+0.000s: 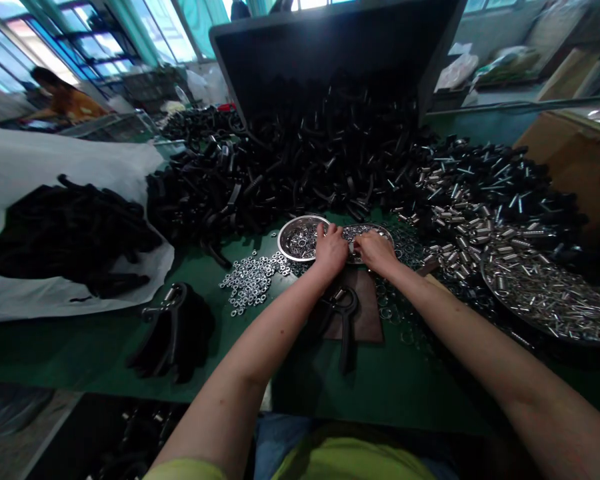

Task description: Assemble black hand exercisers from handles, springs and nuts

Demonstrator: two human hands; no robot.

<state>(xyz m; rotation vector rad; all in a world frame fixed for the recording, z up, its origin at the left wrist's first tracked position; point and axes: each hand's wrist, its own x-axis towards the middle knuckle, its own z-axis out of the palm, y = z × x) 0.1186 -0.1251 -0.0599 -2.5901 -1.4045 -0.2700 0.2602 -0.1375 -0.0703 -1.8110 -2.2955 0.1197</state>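
Two metal dishes of small metal parts stand side by side at the middle of the green table. My left hand (332, 248) is over the right edge of the left dish (281, 248), fingers bent; what it holds is hidden. My right hand (373, 248) reaches into the right dish (391, 235) with its fingers pinched together, and the thing between them is too small to name. Just below my hands a black clamp (349, 327) with a spring lies on a brown pad (370, 310). Loose nuts (250, 283) are spread left of the dishes.
Black clamp parts (280, 167) are heaped behind the dishes, before a dark bin (325, 53). Springs (485, 230) and a tray of metal pins (555, 293) are at right. Assembled clamps (175, 333) and a white sack (70, 157) are at left. A person (70, 97) sits far left.
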